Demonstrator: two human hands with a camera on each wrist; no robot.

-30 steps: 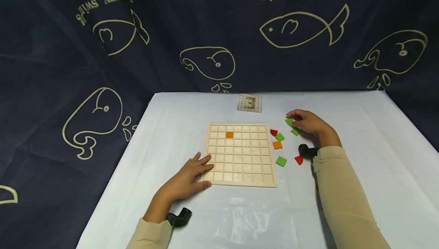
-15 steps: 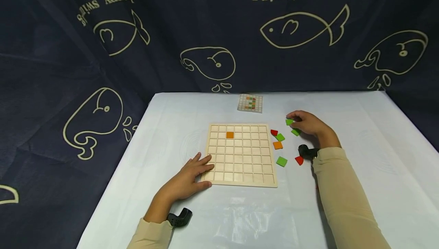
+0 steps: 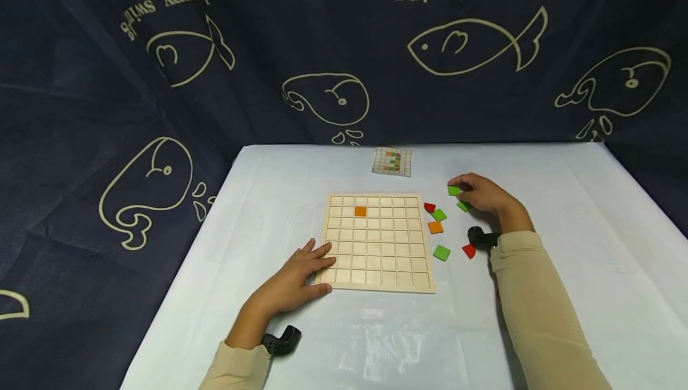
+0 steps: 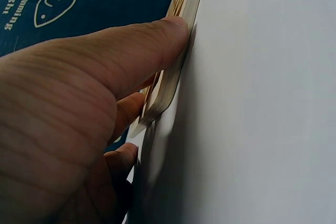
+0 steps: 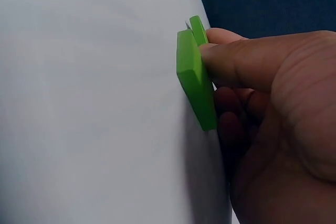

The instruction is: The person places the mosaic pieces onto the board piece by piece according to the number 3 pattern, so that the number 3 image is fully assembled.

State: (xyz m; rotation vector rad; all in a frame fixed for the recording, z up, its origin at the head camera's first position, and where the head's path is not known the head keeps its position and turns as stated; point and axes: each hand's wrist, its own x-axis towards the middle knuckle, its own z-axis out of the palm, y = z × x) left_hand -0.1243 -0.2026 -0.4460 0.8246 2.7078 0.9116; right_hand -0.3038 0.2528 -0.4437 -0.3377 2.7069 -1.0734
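The small flat green square tile [image 3: 454, 190] lay on the pale table cloth [image 3: 564, 211], to the right of the square wooden grid board [image 3: 379, 242] and a little past its far right corner. The right hand [image 3: 484, 193] was right at this tile, with its fingertips [image 5: 210, 51] curled against the tile's edge and touching it; the wrist view showed the thumb pressed on a green tile's side, so the hand looked to be pinching it, though the tile was not yet off the cloth. A second green tile [image 3: 463, 205] sat just under the same hand. The left hand [image 3: 292, 279] was far from these tiles, on the other side of the board; it lay flat with straight fingers on the board's near left corner, and its thumb [image 4: 157, 40] pushed on the board's edge. So the right hand was much the nearer one, and the board lay to the left of the held tile. One orange square tile [image 3: 360, 211] already sat in a cell in the board's second row. Between the right hand and the board lay more loose tiles: a red one [image 3: 429, 206], a green one [image 3: 439, 215], an orange one [image 3: 435, 227], another green one [image 3: 441, 252] and another red one [image 3: 469, 251]. A small pattern card [image 3: 392, 160] lay well beyond the board
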